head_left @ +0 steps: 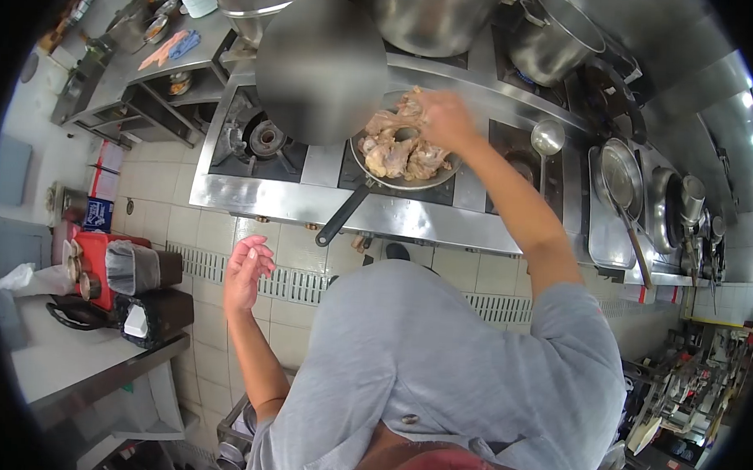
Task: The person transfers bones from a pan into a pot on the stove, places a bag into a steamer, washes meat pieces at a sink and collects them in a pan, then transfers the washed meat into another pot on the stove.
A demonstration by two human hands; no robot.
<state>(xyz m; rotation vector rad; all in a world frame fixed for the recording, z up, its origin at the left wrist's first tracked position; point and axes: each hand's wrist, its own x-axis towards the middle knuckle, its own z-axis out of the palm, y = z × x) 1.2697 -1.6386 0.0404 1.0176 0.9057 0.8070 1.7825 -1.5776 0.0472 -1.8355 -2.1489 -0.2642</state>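
A frying pan (412, 184) with a black handle (344, 215) stands on the stove, filled with several pieces of pale brown meat (388, 157). My right hand (445, 120) reaches over the pan's right side, at the meat near the far rim. Motion blurs its fingers, so whether they grip a piece cannot be made out. My left hand (247, 267) hangs in the air in front of the stove, left of the pan handle. Its fingers are loosely bent and apart, with nothing in them.
Left of the pan is a gas burner (265, 139); a ladle (547, 140) lies to its right. Large pots (436, 19) stand behind. A tray (612, 237) with a strainer (621, 180) sits on the right. A blurred round patch hides part of the stove.
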